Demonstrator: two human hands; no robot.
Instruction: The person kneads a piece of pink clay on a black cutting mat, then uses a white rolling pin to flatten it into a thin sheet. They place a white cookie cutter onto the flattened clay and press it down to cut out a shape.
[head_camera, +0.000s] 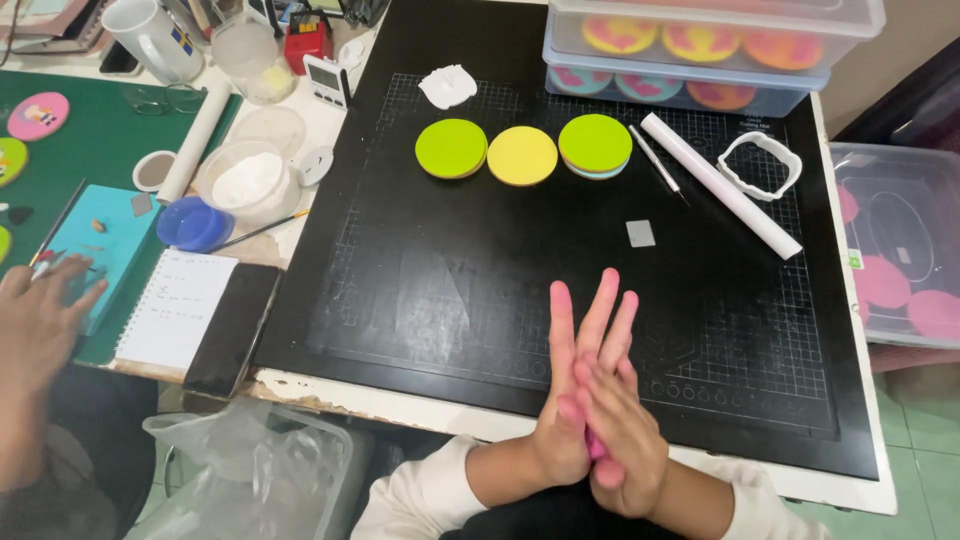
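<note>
My left hand (562, 400) and my right hand (622, 420) are pressed palm to palm over the near edge of the black cutting mat (400, 290). A bit of pink clay (596, 447) shows between the palms. The left fingers point straight up and away from me; the right hand lies across them. On the mat farther off lie two lime green clay discs (452, 148) (595, 143) and a yellow disc (521, 156), a white rolling pin (720, 185), a thin needle tool (658, 165) and a white cutter frame (760, 165).
Stacked clear boxes (700, 45) of coloured discs stand at the back, another bin (895, 260) at the right. Left of the mat are a notebook (180, 305), a tub of white powder (245, 180), a blue lid (190, 222), a timer (328, 80). Another person's hand (40, 320) rests at far left.
</note>
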